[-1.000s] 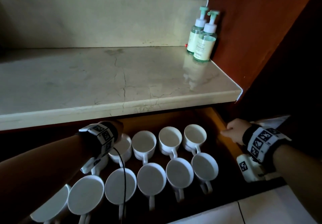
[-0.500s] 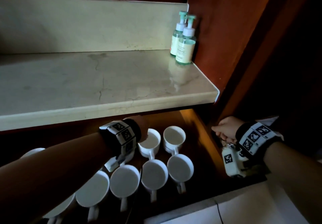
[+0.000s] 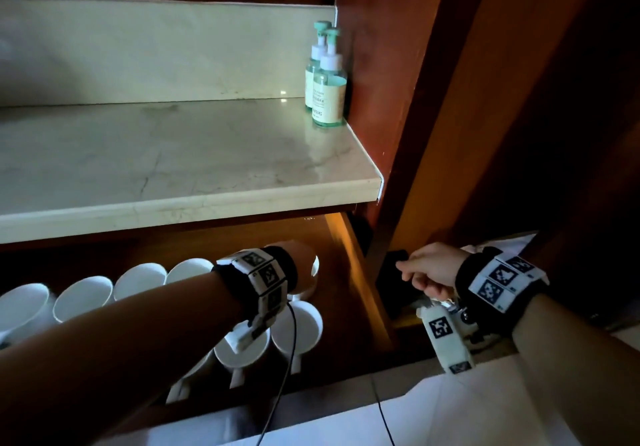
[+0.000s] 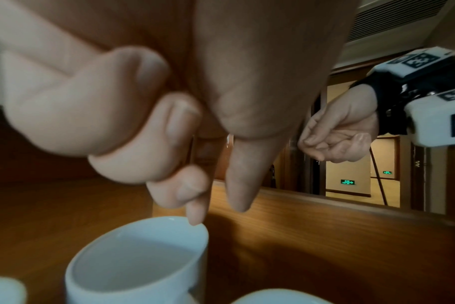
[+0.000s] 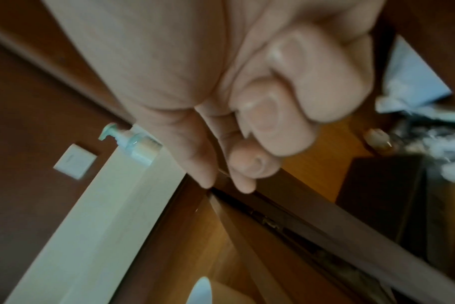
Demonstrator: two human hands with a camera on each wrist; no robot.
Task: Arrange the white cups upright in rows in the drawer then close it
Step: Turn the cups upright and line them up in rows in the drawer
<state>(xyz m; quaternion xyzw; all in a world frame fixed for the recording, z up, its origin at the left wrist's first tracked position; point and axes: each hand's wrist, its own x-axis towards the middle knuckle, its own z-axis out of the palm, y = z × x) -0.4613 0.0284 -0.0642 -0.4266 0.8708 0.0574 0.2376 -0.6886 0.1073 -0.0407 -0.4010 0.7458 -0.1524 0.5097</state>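
Note:
White cups (image 3: pixel 138 279) stand upright in two rows in the open wooden drawer (image 3: pixel 349 272), under the counter's edge. My left hand (image 3: pixel 298 262) is over the back row's right-end cup (image 4: pixel 143 257). In the left wrist view the index fingertip (image 4: pixel 195 221) touches that cup's rim, the thumb hangs apart outside it, and the other fingers are curled. My left forearm hides part of both rows. My right hand (image 3: pixel 415 272) hovers just right of the drawer's right wall, loosely curled and holding nothing (image 4: pixel 325 142).
A marble counter (image 3: pixel 173 168) overhangs the drawer's back, with two green pump bottles (image 3: pixel 327 88) in its right corner. A wooden panel (image 3: pixel 398 99) rises to the right. A dark box (image 3: pixel 394 286) and white cloth (image 3: pixel 512 241) lie beyond the drawer's right wall. Pale floor tiles (image 3: pixel 450 411) are in front.
My left hand has travelled right along the back row, from the left cups to the right-end cup. My right hand has come off the drawer's right wall.

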